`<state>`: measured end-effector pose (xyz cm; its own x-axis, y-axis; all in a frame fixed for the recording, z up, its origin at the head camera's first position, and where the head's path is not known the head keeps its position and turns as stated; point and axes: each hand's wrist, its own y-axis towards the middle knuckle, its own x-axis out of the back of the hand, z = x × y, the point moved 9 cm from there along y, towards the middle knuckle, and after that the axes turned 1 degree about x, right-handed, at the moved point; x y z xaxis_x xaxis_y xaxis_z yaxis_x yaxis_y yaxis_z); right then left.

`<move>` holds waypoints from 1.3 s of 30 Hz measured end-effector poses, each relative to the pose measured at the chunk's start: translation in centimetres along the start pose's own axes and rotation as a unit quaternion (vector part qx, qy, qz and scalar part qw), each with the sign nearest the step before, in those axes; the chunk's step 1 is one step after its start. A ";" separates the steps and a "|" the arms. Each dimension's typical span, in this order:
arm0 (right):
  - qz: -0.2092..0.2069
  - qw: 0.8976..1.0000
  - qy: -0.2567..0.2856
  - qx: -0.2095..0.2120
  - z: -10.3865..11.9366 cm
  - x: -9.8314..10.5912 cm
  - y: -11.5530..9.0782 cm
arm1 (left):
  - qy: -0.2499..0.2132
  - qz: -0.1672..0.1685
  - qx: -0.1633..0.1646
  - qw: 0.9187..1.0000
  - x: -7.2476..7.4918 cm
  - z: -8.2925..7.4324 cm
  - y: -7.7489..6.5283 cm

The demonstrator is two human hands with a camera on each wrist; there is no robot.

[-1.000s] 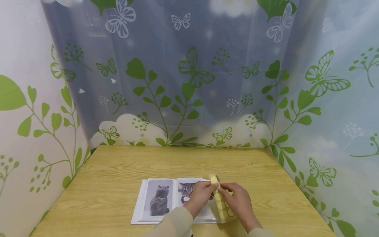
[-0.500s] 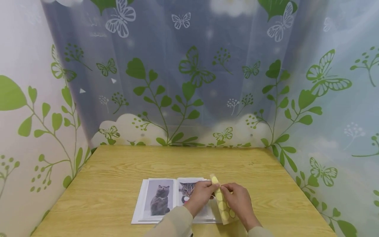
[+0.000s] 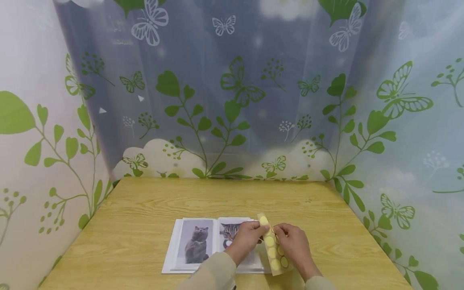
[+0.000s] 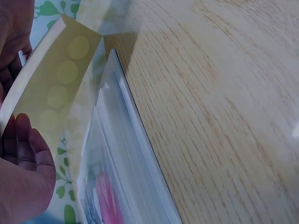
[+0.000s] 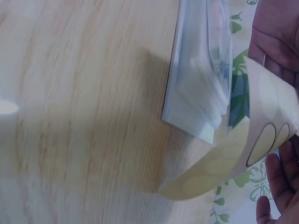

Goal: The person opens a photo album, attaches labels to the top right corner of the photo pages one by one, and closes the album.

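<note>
Both hands hold a pale yellow sheet of round stickers [image 3: 271,253] above the right edge of an open photo album [image 3: 169,257]. The left hand [image 3: 245,241] grips the sheet's left side near its top, thumb on the face. From the other side, the right hand [image 3: 294,246] pinches the right edge with thumb and index finger; what lies between those fingertips is hidden. In the right wrist view the sticker sheet [image 5: 268,100] bends, its free end curling toward the table, and some stickers have dark outlines. The left wrist view shows the sheet's plain back [image 4: 44,88].
A grey cat photo [image 3: 197,243] fills the album's left page. On the right page, a tabby cat photo [image 3: 228,229] is partly covered by the left hand. The wooden table [image 3: 127,229] is enclosed by patterned curtains [image 3: 188,133] at the back and sides.
The sticker sheet has turned so its face and right-hand stickers show more. The right fingertips have shifted slightly right along its edge, while the left hand keeps its hold.
</note>
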<state>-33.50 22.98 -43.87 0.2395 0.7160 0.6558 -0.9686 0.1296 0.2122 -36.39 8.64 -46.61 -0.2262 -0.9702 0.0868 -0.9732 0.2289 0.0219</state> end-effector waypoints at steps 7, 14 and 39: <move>-0.004 1.000 -0.027 -0.015 -0.5 0.4 0.2 | 0.009 -0.008 0.007 1.000 0.3 0.3 0.1; -0.007 0.999 -0.027 -0.024 -0.7 0.9 0.2 | -0.001 0.002 0.018 1.000 0.0 0.6 0.0; -0.053 0.997 -0.028 -0.041 -2.4 2.9 0.3 | -0.028 -0.020 0.044 0.998 -0.2 1.6 -0.2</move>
<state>-33.25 26.72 -43.63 0.3422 0.6558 0.6729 -0.9392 0.2602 0.2239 -36.22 8.61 -48.25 -0.1862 -0.9820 0.0320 -0.9809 0.1839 -0.0642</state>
